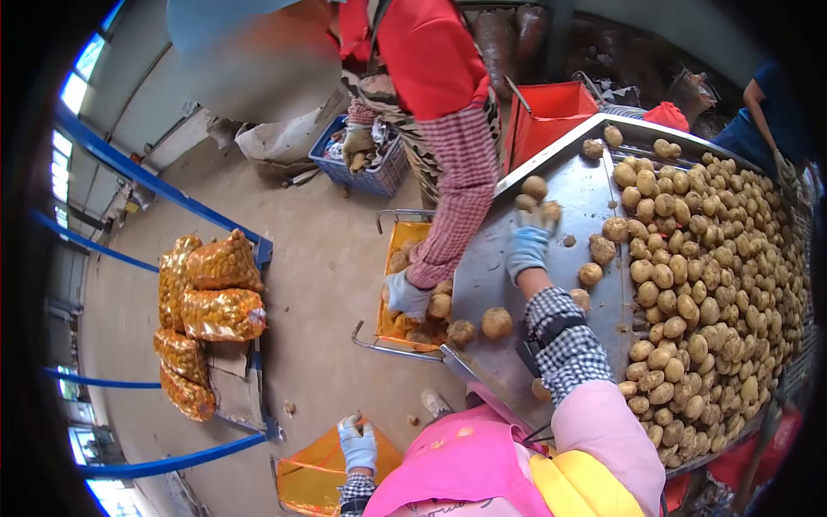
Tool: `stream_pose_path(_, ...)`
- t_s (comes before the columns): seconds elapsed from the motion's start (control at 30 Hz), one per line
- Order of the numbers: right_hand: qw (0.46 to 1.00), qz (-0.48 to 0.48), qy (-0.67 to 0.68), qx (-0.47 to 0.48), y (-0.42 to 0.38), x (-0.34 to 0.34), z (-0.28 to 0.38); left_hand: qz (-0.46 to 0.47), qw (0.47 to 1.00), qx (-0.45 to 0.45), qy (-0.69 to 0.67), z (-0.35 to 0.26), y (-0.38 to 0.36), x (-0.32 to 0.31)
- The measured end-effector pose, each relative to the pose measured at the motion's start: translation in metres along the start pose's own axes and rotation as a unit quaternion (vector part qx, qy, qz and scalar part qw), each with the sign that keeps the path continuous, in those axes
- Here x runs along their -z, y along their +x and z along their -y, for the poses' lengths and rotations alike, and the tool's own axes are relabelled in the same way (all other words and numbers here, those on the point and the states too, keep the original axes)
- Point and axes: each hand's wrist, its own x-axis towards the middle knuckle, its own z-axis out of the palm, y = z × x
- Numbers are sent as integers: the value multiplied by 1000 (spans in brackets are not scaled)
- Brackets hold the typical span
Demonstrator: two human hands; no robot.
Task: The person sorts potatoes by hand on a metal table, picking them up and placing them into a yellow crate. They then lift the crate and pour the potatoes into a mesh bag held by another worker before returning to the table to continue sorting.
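My right hand [529, 244], in a light blue glove, reaches over the metal sorting table [491, 276]. Its fingers are spread against a potato [551, 210], with more potatoes just beyond the fingertips. No grip round a potato can be made out. My left hand [357, 443], also gloved, is low beside an orange mesh bag [314, 470] held on a metal frame. The left fingers are apart, and nothing shows in them. A large heap of potatoes [689, 293] covers the right side of the table.
Across from me a co-worker in red [435, 60] has a gloved hand [407, 295] in another mesh bag [413, 234] holding potatoes. Filled sacks [224, 314] lie on a blue-framed cart at left. A blue crate [366, 177] and red bin [560, 103] stand behind; another person [767, 121] is at far right.
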Motion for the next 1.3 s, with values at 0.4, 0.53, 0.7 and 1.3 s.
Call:
stream_pose_path(0.4,890,367,74,262,-94,148,31,34,999,9,-19,10,-12,0)
stream_pose_path(0.53,975,197,-9,98,-92,121,15,35,999,24,3,29,-20,4)
stream_pose_path(0.7,887,141,413,149,-99,101,136,31,999,18,4,42,-19,5)
stream_pose_path(1.3,980,96,139,-105,-20,2,95,-64,973,208,78,114,-142,51)
